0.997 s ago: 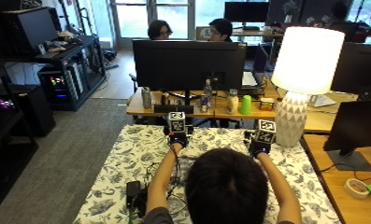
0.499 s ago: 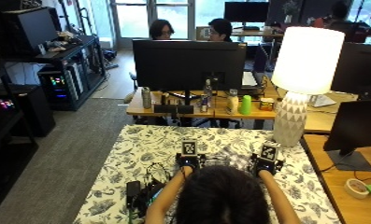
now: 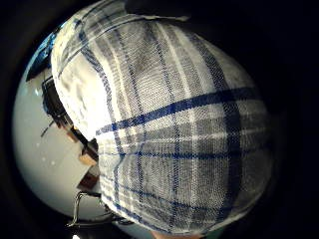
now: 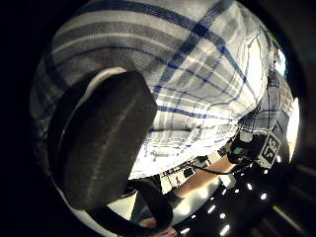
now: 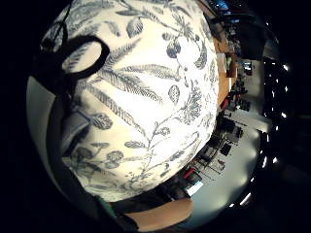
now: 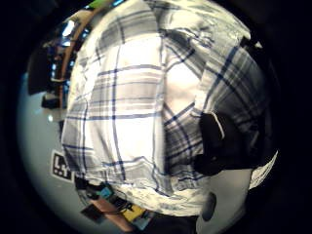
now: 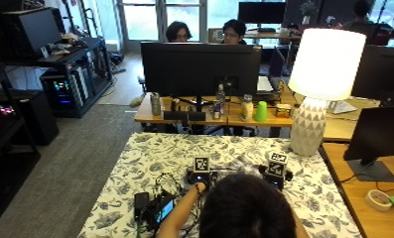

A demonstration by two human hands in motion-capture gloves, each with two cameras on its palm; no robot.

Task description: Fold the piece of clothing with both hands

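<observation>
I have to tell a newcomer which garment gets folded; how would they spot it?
Start at the table with the leaf-print cloth. The plaid shirt lies near its front edge under the person's hands, mostly hidden by the head from above. Its straight blue checks on pale cloth set it apart from the leafy tablecloth.

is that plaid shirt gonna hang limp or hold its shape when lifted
Probably limp: the plaid shirt is thin woven cloth that shows creases and folds. It likely drapes over the black-gloved finger against it. Likely light, and unlikely to slip on the patterned tablecloth.
</observation>
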